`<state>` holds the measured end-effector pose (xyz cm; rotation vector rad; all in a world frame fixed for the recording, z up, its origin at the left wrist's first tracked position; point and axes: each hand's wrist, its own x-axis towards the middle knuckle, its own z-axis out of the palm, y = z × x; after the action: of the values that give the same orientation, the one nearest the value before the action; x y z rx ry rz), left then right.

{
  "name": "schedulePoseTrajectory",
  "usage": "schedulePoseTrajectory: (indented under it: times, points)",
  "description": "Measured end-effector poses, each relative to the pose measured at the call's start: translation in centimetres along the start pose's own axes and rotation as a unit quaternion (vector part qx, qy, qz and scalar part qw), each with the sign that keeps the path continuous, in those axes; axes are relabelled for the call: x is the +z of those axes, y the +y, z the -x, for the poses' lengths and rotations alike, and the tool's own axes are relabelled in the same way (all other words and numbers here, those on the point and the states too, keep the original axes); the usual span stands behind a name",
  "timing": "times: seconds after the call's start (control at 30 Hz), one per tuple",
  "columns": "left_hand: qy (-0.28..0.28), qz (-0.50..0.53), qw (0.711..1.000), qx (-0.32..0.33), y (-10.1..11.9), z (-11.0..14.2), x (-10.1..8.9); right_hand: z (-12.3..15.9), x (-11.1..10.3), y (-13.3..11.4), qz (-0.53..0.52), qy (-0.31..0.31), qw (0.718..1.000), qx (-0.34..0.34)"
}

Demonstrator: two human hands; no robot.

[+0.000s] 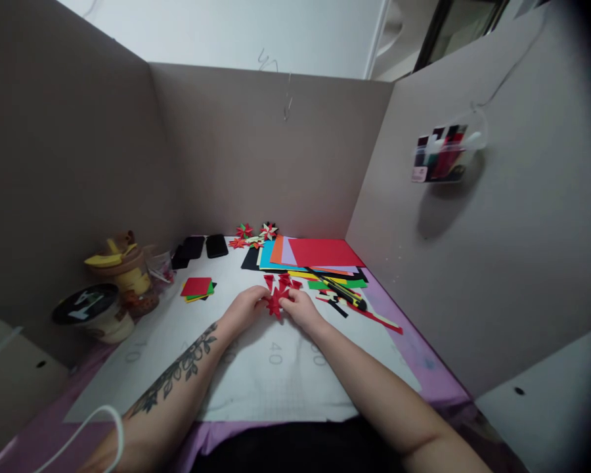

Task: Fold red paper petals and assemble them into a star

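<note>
Between my two hands, over the middle of the white mat, is a red folded-paper star [276,304] with pointed tips. My left hand [252,302] grips its left side with bent fingers, and my right hand [298,306] pinches its right side. Just beyond the star lie several small red folded paper pieces [285,281]. To the right rests a yellow and black utility knife [342,292] beside paper scraps [335,302]. A small stack of coloured paper squares [197,287] sits left of my left hand.
Finished paper stars [244,230] stand at the back, near coloured paper sheets [325,252]. Two black phone-like slabs [217,246] lie at the back left. Lidded tubs [94,312] line the left edge. Grey partitions [270,151] enclose the table; a clear pouch [440,156] hangs on the right one.
</note>
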<state>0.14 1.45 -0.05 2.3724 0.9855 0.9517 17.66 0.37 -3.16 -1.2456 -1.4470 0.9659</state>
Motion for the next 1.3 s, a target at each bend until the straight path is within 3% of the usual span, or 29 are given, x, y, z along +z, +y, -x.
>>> schedulePoseTrajectory:
  times: [0.17,0.43,0.67,0.93,1.3]
  points:
    - [-0.031,0.010,0.999,-0.005,0.0,-0.1,-0.3,0.2,0.0,-0.3,0.030,-0.002,1.000,0.000]
    - [-0.023,0.089,0.995,-0.047,-0.8,-0.1,-0.1,0.1,0.0,-0.2,0.026,-0.021,0.999,-0.008]
    - [0.033,0.086,0.993,-0.068,-0.3,-0.2,0.4,0.1,0.2,0.1,0.044,-0.021,0.999,-0.019]
    - [0.029,0.088,0.994,-0.059,0.0,-0.3,0.5,0.1,0.2,0.0,0.021,-0.008,1.000,-0.002]
    - [0.085,0.035,0.995,-0.050,0.0,-0.1,1.3,-0.1,0.1,0.2,0.000,0.009,0.999,-0.032]
